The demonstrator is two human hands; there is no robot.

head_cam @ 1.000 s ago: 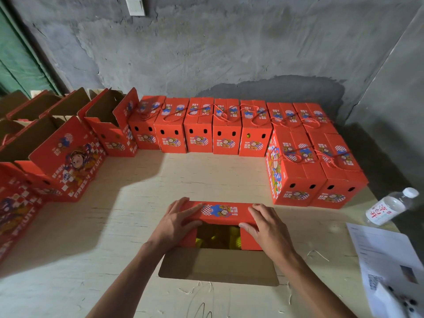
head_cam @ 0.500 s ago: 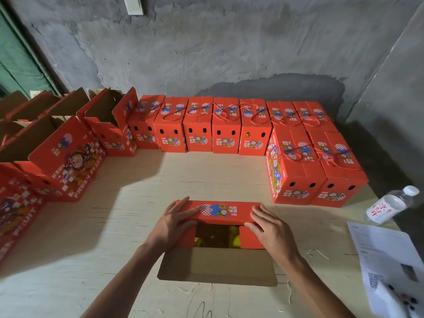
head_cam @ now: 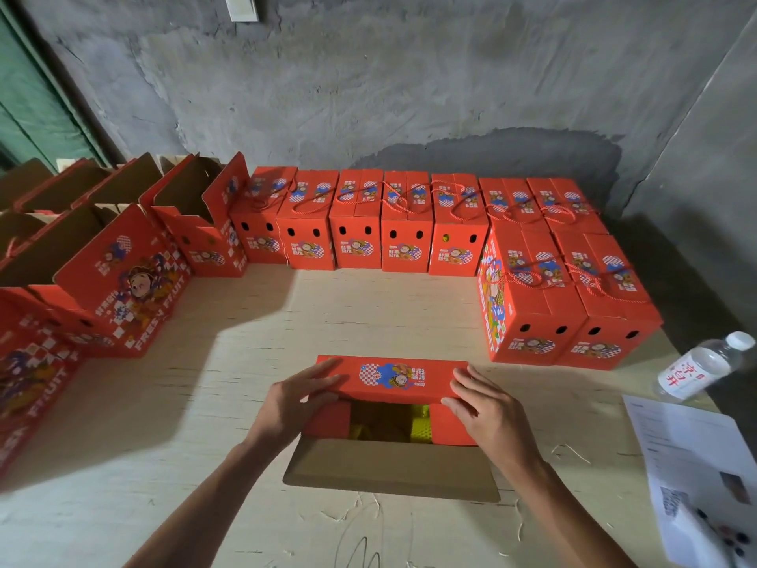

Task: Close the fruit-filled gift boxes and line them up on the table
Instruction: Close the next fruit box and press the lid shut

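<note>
A red gift box stands on the wooden table right in front of me. Its far flap is folded down over the top, and its near brown flap hangs open toward me. Yellow fruit shows through the gap. My left hand presses the far flap's left end with straight fingers. My right hand presses its right end the same way. A row of closed red boxes with rope handles lines the back, and more closed boxes stand at the right.
Several open red boxes with raised flaps stand at the left. A water bottle lies at the right edge, and printed papers lie near it. A grey concrete wall rises behind the table.
Both hands slid slightly outward along the far flap, which now lies a little lower over the box. Otherwise little has changed.
</note>
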